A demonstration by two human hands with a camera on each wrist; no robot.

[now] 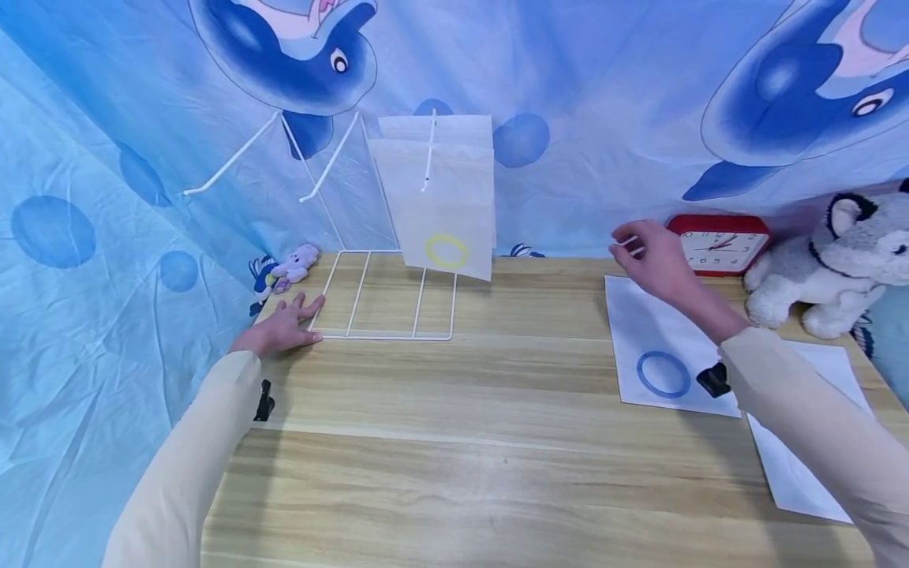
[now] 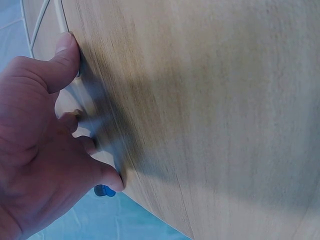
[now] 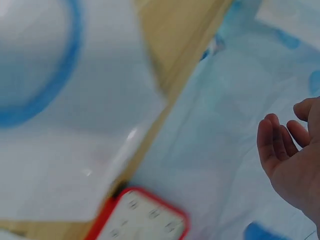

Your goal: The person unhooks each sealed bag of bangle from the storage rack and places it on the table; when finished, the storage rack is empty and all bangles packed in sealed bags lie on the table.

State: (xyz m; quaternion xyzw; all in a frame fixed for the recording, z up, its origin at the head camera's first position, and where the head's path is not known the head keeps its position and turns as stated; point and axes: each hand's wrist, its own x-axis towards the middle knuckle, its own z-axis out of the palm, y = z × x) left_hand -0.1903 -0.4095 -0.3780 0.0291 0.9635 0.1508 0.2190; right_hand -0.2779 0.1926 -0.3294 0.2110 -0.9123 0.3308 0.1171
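A white wire rack with upward-angled prongs stands at the back left of the table. My left hand rests at its front left corner, fingers spread; in the left wrist view the thumb presses on the wire. White sheets, the front one with a yellow ring, hang from the rack's right prong. My right hand is raised with loosely bent fingers and holds nothing. Below that arm lies a white sheet with a blue ring, its surface glossy in the right wrist view.
Another white sheet lies farther right, partly under the right sleeve. A red clock and a grey-white plush dog stand at the back right. A small purple plush toy sits behind my left hand. A blue dolphin-print curtain hangs behind the table.
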